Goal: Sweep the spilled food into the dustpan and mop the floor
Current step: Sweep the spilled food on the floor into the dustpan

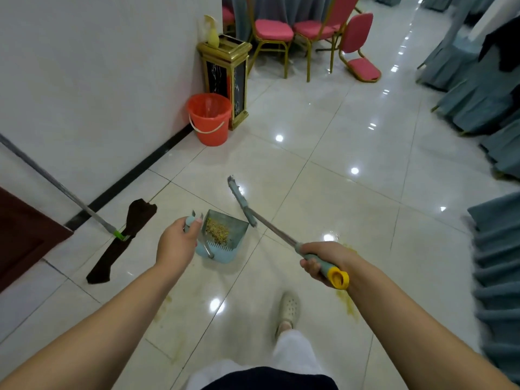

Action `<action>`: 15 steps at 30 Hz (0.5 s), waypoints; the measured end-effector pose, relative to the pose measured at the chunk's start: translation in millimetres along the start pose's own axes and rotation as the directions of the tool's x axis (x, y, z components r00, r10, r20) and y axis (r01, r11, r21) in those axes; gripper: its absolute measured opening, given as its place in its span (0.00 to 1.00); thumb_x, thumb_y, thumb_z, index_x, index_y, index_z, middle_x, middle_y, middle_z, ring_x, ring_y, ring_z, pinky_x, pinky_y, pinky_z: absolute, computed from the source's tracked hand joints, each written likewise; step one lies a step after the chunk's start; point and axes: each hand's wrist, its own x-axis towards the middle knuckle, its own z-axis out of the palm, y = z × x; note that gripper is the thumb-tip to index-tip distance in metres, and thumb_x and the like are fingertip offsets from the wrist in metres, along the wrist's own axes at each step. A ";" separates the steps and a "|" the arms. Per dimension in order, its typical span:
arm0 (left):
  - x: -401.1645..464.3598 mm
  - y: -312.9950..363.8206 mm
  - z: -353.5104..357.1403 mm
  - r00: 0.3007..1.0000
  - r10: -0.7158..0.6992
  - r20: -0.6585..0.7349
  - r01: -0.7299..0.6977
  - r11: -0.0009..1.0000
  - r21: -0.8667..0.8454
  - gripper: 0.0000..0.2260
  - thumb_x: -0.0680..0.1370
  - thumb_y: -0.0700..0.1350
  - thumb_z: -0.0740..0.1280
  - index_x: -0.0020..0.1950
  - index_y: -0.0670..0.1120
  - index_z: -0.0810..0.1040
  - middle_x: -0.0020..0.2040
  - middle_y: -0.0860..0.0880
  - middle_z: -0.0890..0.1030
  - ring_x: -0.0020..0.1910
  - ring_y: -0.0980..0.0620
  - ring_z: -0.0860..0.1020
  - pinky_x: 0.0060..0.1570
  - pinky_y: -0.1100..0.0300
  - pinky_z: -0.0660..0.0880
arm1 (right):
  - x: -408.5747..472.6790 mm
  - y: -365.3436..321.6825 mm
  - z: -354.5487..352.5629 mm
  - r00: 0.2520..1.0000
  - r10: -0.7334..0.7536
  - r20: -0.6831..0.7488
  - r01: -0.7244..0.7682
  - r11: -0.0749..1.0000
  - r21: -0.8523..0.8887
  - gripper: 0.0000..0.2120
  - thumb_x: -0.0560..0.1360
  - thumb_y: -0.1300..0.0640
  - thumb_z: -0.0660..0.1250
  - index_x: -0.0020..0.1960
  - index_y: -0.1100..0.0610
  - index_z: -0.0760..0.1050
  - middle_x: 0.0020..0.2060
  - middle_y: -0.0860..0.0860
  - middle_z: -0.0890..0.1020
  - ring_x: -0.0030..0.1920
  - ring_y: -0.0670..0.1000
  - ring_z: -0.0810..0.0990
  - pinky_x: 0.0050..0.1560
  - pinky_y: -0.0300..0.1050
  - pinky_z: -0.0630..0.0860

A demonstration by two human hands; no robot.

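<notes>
My left hand (177, 243) grips the top of the dustpan handle (189, 220). The light blue dustpan (225, 249) hangs below it, with a heap of yellowish food (216, 230) inside. My right hand (320, 263) is closed around the grey-green broom handle with a yellow end cap (339, 278). The broom head (242, 201) is off the floor, just right of the dustpan. Yellow smears (347, 304) stain the tiles under my right forearm, and fainter ones (166, 305) lie under my left forearm. A flat mop with a dark cloth (121, 243) rests on the floor at the left, its pole leaning on the wall.
An orange bucket (209, 118) stands by the wall next to a gold and black bin (226, 80). Pink chairs (309, 32) stand at the back, one tipped over (360, 49). Blue-grey covered chairs (495, 249) line the right side. A dark wooden cabinet (22, 235) sits at the left.
</notes>
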 end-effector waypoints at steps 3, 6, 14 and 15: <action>37.3 25.0 26.8 1.000 0.002 -0.027 -0.001 0.999 0.032 0.14 0.79 0.55 0.60 0.38 0.50 0.73 0.31 0.49 0.75 0.29 0.52 0.72 0.28 0.59 0.68 | 30.5 -54.2 -18.2 0.999 -0.009 0.043 0.010 1.000 -0.024 0.05 0.78 0.62 0.65 0.49 0.64 0.71 0.31 0.57 0.72 0.15 0.45 0.66 0.17 0.31 0.68; 72.4 55.5 53.2 0.997 -0.020 -0.079 0.022 0.999 0.024 0.13 0.79 0.55 0.60 0.39 0.49 0.74 0.32 0.49 0.75 0.29 0.53 0.72 0.28 0.60 0.68 | 54.5 -114.9 -37.4 0.997 -0.016 0.081 0.022 0.998 -0.064 0.06 0.78 0.62 0.65 0.50 0.65 0.71 0.30 0.57 0.72 0.15 0.45 0.66 0.17 0.31 0.67; 145.9 132.6 112.7 0.971 -0.038 -0.237 0.040 0.999 0.006 0.13 0.79 0.56 0.59 0.37 0.53 0.72 0.31 0.52 0.75 0.30 0.56 0.73 0.26 0.62 0.66 | 94.2 -262.9 -77.6 0.985 -0.020 0.169 0.051 0.982 -0.181 0.08 0.78 0.60 0.65 0.53 0.64 0.72 0.25 0.56 0.74 0.16 0.46 0.67 0.16 0.31 0.66; 154.2 140.8 117.0 0.968 -0.040 -0.249 0.040 0.999 -0.007 0.13 0.79 0.56 0.60 0.37 0.53 0.72 0.32 0.52 0.75 0.30 0.55 0.73 0.27 0.62 0.66 | 98.4 -278.3 -77.8 0.983 -0.023 0.180 0.058 0.980 -0.188 0.08 0.78 0.60 0.65 0.53 0.64 0.72 0.26 0.56 0.74 0.16 0.45 0.67 0.16 0.31 0.66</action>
